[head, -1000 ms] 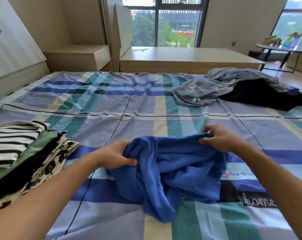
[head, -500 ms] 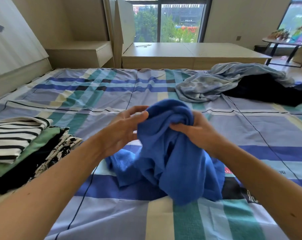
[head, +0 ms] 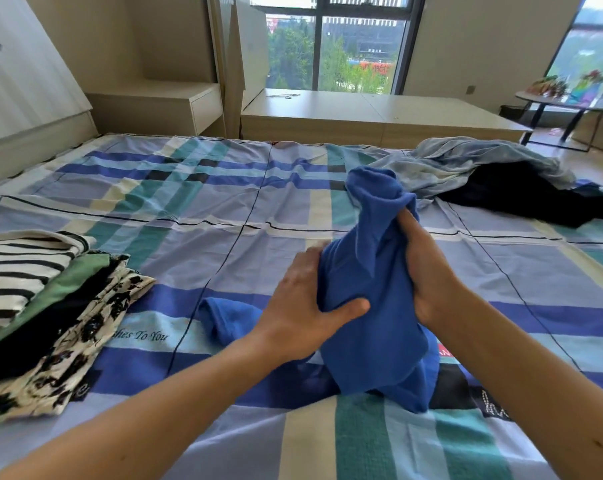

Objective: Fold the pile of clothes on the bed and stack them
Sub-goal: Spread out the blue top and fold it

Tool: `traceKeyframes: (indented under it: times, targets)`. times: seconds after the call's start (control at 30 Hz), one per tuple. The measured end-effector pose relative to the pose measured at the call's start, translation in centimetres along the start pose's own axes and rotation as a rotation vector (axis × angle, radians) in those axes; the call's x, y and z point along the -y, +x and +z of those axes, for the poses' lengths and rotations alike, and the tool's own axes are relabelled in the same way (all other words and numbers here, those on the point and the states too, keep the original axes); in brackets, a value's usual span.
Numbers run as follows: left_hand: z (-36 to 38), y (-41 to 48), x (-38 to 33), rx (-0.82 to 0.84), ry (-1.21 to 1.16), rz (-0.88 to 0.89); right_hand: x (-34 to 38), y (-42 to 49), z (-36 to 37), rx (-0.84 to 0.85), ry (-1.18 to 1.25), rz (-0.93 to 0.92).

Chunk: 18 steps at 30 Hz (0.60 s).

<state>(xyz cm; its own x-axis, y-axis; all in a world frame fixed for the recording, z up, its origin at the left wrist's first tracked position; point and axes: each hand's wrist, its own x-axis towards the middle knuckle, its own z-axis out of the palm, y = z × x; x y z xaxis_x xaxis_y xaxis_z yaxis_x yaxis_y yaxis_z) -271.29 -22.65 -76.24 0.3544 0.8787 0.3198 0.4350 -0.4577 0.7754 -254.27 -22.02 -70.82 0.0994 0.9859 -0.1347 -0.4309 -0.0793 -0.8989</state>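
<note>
Head view, and we start well to the left of the blue garment (head: pixel 369 323), where a stack of folded clothes (head: pixel 50 306) sits on the plaid bedsheet (head: pixel 223 209). A black-and-white striped top (head: pixel 19 268) lies uppermost, with green, black and floral layers fanning out beneath it.

Touching the blue garment's left side, we find the left hand (head: pixel 303 306) gripping the cloth, thumb laid across the front and fingers tucked behind.

The blue garment itself is bunched and lifted into an upright twist. Its lower folds and one loose end rest on the sheet.

Against its right side, the right hand (head: pixel 428 271) is curled round the gathered upper part, squeezing it.

Beyond the blue garment and to its right we see the unfolded pile: a crumpled grey-blue garment (head: pixel 466 164) draped partly over a black garment (head: pixel 521 195), both apart from the blue one.
</note>
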Motion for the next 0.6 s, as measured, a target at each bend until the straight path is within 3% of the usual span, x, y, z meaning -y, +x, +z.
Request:
traceKeyframes:
  times: [0.1, 0.27, 0.33, 0.43, 0.47, 0.53, 0.6]
  targets:
    - [-0.1, 0.5, -0.9, -0.126, -0.002, 0.066, 0.3, 0.6, 0.3, -0.003, 0.053, -0.041]
    - [-2.2, 1.5, -2.6, -0.111, -0.159, 0.125, 2.2, 0.0, -1.0, 0.068, -0.052, -0.053]
    - [-2.6, 1.5, -3.1, -0.112, -0.224, 0.123, 2.2, 0.1, -1.8, 0.014, -0.372, -0.159]
    - [-2.5, 1.4, -3.3, -0.271, -0.323, 0.003, 2.1, 1.0, -2.8, -0.154, -1.220, -0.398]
    - [-2.3, 1.4, -3.4, -0.336, -0.365, -0.061, 2.4, 0.9, -2.7, -0.121, -1.235, -0.375]
    - [-2.0, 1.1, -3.7, -0.401, -0.401, -0.169, 2.8, -0.1, -1.8, 0.210, -0.937, -0.175]
    - [-1.6, 0.7, -3.7, -0.306, -0.400, -0.174, 2.7, -1.2, -1.1, 0.459, -0.699, 0.024]
